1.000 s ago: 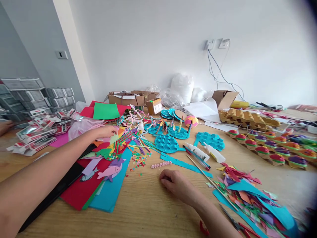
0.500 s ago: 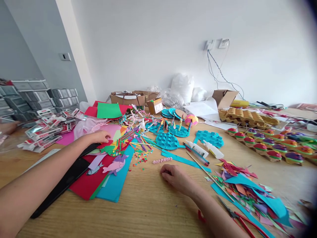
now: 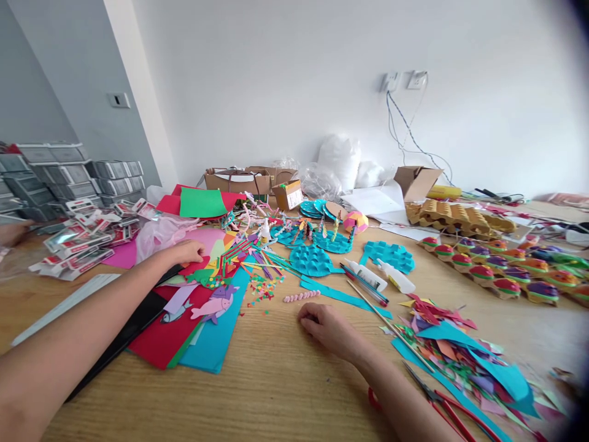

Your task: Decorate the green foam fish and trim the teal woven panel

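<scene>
My left hand (image 3: 188, 251) reaches over the colored paper pile at the left, fingers bent down at a red paper scrap (image 3: 193, 268). What its fingertips grip, if anything, is hidden. Loosely curled, my right hand (image 3: 326, 328) rests on the bare wood, with nothing visible in it. Just beyond it lies a pink twisted strip (image 3: 301, 296). Paper fish (image 3: 218, 305) lie on red sheets (image 3: 154, 334) and blue sheets (image 3: 216, 347) below my left hand. A blue-painted egg-carton piece (image 3: 310, 262) with rows of bumps sits farther back, between the hands.
Glue bottles (image 3: 396, 277), pens (image 3: 365, 283) and a wooden stick (image 3: 391, 328) lie right of center. Paper scraps (image 3: 473, 362) and red-handled scissors (image 3: 442, 402) are at the right. Painted egg-carton rows (image 3: 501, 270) stand behind. Packaged items (image 3: 80, 242) pile up left, near another person's hand (image 3: 13, 233).
Both hands stay almost where they were. The view has shifted slightly, and the other person's hand at the far left has moved a little.
</scene>
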Motion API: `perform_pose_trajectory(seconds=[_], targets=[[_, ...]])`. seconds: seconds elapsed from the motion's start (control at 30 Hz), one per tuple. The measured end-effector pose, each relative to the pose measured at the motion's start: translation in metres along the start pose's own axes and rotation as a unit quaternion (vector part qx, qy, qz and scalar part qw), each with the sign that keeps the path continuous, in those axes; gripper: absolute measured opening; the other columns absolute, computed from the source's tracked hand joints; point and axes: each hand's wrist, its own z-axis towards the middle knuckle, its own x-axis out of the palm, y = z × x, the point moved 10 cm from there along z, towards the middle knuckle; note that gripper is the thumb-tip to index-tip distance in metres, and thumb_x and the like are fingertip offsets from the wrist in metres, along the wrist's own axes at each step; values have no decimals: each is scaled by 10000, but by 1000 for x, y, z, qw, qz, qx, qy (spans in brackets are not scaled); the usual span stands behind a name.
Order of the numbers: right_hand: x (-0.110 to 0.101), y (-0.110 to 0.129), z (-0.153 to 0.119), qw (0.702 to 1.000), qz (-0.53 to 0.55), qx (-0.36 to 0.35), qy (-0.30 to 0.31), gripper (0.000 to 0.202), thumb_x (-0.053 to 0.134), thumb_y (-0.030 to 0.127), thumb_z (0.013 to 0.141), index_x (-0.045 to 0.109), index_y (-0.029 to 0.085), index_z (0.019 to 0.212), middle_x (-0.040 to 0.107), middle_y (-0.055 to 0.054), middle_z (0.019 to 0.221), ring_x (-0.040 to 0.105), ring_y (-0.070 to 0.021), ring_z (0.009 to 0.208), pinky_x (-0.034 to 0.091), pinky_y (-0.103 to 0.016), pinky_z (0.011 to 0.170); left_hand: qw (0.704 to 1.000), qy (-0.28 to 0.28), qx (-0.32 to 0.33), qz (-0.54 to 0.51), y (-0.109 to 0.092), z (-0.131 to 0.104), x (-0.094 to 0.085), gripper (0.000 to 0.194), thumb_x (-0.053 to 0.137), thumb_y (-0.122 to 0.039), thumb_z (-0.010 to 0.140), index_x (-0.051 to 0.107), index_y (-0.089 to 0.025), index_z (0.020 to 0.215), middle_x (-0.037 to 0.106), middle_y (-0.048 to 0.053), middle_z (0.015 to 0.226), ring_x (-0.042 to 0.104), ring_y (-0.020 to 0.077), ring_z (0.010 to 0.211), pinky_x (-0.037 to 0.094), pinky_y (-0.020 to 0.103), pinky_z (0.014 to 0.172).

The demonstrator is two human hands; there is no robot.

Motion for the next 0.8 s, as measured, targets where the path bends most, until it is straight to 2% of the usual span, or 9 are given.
perform_pose_trajectory(seconds=[0.2, 0.47, 0.63, 0.8], targets=[[0, -1, 0, 1000, 1, 0, 2, 187, 436, 103, 706, 613, 150, 744, 580, -6, 661, 472, -107, 593, 310, -198, 528, 999, -25, 25, -3, 0, -3, -20, 257, 518, -299, 830, 556, -134, 1023, 583, 63, 1023, 575, 191, 877, 486, 383, 740], [-1, 0, -2, 1000, 0, 5, 2, 201, 436, 108, 709, 624, 149, 769, 606, -22, 694, 496, -120, 620, 318, -206, 535, 998, -51, 45, -2, -12, -6, -22, 249, 505, -296, 837, 550, -136, 1023, 577, 66, 1028, 564, 193, 900, 471, 395, 766], [-2, 1, -2, 1000, 0, 1, -2, 210, 437, 108, 707, 628, 152, 780, 612, -26, 716, 505, -123, 641, 326, -208, 549, 999, 9, 37, 10, -22, -13, -9, 226, 523, -323, 821, 589, -120, 897, 604, 30, 894, 582, 178, 797, 481, 354, 703], [0, 1, -1, 1000, 1, 1, 2, 201, 433, 108, 707, 622, 153, 760, 591, -12, 665, 482, -113, 592, 313, -204, 525, 998, 66, 18, -2, -18, -16, 6, 214, 523, -311, 825, 576, -123, 910, 598, 33, 874, 576, 148, 738, 485, 325, 654]])
